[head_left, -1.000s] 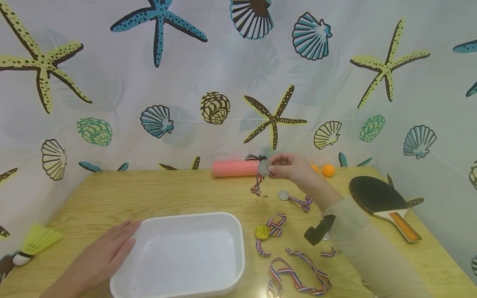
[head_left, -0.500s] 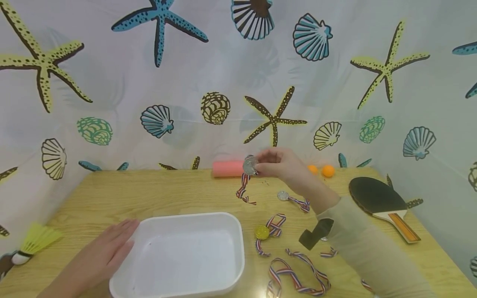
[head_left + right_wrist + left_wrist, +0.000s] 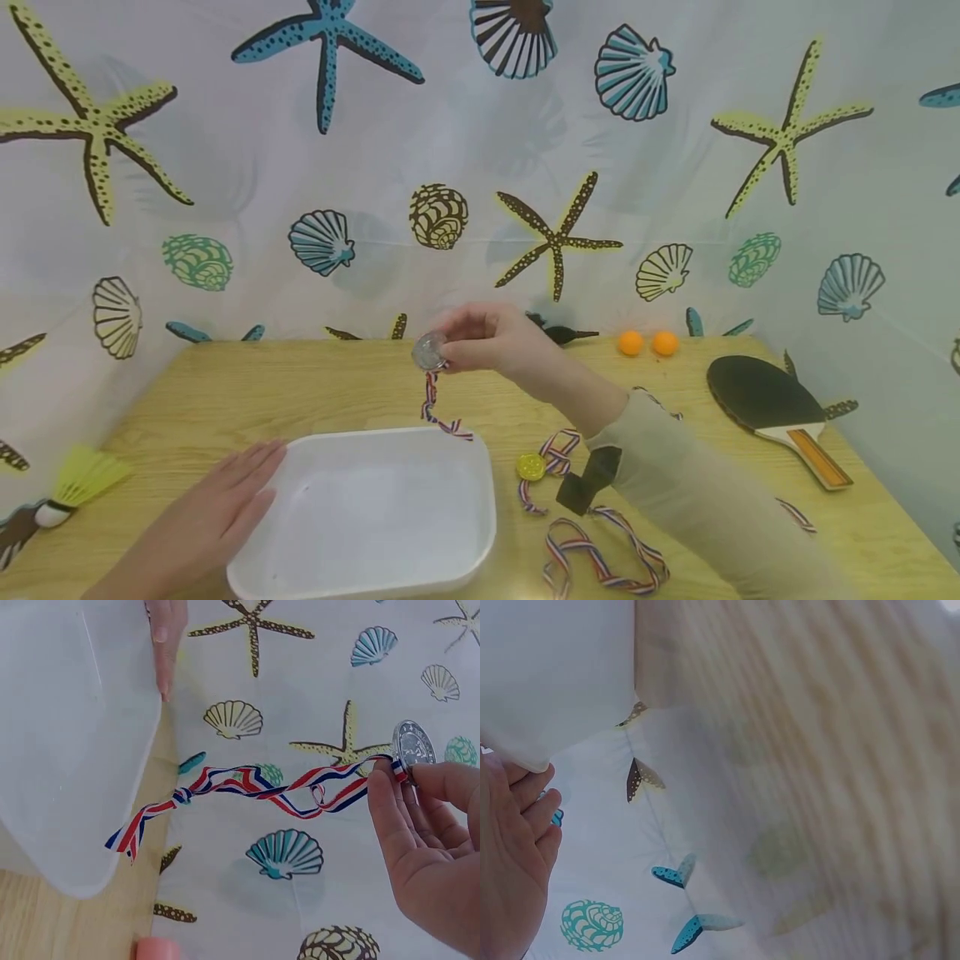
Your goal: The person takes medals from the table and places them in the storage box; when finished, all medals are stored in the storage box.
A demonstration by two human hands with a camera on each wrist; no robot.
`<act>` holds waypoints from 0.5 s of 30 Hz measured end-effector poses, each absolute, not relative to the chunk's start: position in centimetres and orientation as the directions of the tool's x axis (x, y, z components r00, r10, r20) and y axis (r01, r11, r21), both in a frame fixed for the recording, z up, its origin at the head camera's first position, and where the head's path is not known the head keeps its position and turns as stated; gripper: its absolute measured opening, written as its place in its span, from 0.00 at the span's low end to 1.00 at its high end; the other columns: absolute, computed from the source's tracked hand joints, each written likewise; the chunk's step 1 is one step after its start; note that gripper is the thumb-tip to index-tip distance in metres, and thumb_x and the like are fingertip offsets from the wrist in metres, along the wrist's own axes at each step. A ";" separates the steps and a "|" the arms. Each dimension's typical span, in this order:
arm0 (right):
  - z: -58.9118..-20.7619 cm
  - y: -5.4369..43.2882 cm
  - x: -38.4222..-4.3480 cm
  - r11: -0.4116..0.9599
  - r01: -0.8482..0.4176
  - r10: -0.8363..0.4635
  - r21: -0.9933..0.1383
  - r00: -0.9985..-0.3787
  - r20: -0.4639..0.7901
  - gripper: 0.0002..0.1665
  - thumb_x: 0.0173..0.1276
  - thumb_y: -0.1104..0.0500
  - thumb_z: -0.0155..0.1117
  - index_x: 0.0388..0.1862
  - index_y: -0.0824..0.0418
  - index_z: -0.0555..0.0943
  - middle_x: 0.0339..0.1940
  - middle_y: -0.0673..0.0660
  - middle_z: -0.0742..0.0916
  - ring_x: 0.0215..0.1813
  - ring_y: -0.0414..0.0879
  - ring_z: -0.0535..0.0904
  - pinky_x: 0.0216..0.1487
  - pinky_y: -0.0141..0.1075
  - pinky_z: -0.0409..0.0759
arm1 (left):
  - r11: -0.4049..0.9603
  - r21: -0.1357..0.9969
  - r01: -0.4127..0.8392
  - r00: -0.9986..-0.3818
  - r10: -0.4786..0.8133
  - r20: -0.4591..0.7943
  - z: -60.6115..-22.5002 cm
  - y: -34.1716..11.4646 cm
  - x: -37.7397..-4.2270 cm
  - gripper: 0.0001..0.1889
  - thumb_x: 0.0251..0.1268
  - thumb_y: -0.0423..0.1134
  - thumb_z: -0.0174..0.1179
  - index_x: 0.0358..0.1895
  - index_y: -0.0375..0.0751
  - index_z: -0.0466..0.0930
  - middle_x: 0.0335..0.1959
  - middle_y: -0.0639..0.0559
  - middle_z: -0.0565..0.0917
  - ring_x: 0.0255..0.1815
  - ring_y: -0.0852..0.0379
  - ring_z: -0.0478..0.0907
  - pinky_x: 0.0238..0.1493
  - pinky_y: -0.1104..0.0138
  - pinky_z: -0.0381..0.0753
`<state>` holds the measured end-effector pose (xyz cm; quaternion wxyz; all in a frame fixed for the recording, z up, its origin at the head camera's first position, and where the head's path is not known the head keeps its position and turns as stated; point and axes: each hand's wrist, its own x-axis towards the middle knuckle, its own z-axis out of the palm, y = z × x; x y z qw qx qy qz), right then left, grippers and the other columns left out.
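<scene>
A silver medal (image 3: 430, 352) is pinched between the thumb and fingers of my right hand (image 3: 487, 337), raised behind the white plastic tub (image 3: 491, 508). From the medal hangs a knotted red, white and blue ribbon (image 3: 289, 787), its tail overlapping the tub's back rim in the head view. My left hand (image 3: 206, 512) rests with straight fingers against the tub's left side; in the left wrist view its fingertips touch the tub's edge. To the right of the tub lies a gold medal (image 3: 531, 467) on its striped ribbon, with another striped ribbon (image 3: 600, 567) nearer me.
A table tennis paddle (image 3: 772, 400) lies at the right, and two orange balls (image 3: 631, 342) sit at the back. A yellow shuttlecock (image 3: 86, 483) is at the far left. The pink roll (image 3: 157, 949) shows partly in the right wrist view. A patterned curtain hangs behind the table.
My right hand has carried the silver medal leftward from over the pink roll, bringing its ribbon to the tub's back rim. The left hand stays at the tub.
</scene>
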<state>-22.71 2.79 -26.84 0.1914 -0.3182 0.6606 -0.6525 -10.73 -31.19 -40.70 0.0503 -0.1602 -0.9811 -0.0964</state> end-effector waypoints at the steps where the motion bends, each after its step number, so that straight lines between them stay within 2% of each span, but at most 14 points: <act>1: -26.9 2.1 -22.5 -0.052 -0.166 -0.681 -0.985 -0.715 0.157 0.11 0.62 0.73 0.57 0.44 0.74 0.75 0.37 0.60 0.82 0.38 0.47 0.80 0.47 0.43 0.79 | 0.932 0.181 0.315 -0.947 0.297 0.121 -40.7 -31.2 -10.7 0.28 0.73 0.48 0.41 0.68 0.35 0.58 0.68 0.41 0.61 0.67 0.41 0.55 0.60 0.81 0.24; 5: -27.6 -0.8 -21.7 0.006 -0.130 -0.705 -0.991 -0.704 0.088 0.11 0.62 0.74 0.57 0.44 0.75 0.75 0.37 0.60 0.83 0.37 0.45 0.80 0.44 0.39 0.80 | 0.934 0.223 0.279 -0.960 0.264 0.096 -40.4 -31.0 -10.6 0.28 0.73 0.50 0.40 0.69 0.36 0.57 0.69 0.41 0.60 0.68 0.41 0.54 0.65 0.74 0.29; 9: -28.4 -3.4 -21.1 0.035 -0.103 -0.717 -0.994 -0.695 0.047 0.10 0.62 0.74 0.58 0.43 0.75 0.76 0.35 0.59 0.83 0.34 0.44 0.80 0.42 0.36 0.81 | 0.936 0.241 0.259 -0.966 0.246 0.082 -40.2 -30.8 -10.5 0.29 0.73 0.51 0.40 0.69 0.36 0.57 0.69 0.41 0.59 0.68 0.40 0.54 0.69 0.57 0.44; 13: -28.8 -5.6 -20.8 0.010 -0.091 -0.728 -0.996 -0.684 0.055 0.10 0.61 0.74 0.59 0.42 0.74 0.77 0.33 0.58 0.83 0.33 0.44 0.81 0.40 0.35 0.81 | 0.939 0.242 0.244 -0.970 0.234 0.073 -40.1 -30.7 -10.5 0.29 0.73 0.52 0.39 0.69 0.37 0.57 0.69 0.41 0.59 0.68 0.40 0.53 0.68 0.52 0.48; 15: -29.0 -6.5 -20.7 0.004 -0.094 -0.735 -0.996 -0.675 0.060 0.10 0.61 0.74 0.59 0.42 0.74 0.77 0.33 0.57 0.83 0.33 0.43 0.81 0.40 0.34 0.81 | 0.940 0.236 0.246 -0.969 0.235 0.075 -40.1 -30.7 -10.4 0.29 0.73 0.52 0.39 0.69 0.37 0.57 0.69 0.42 0.59 0.68 0.40 0.53 0.69 0.56 0.45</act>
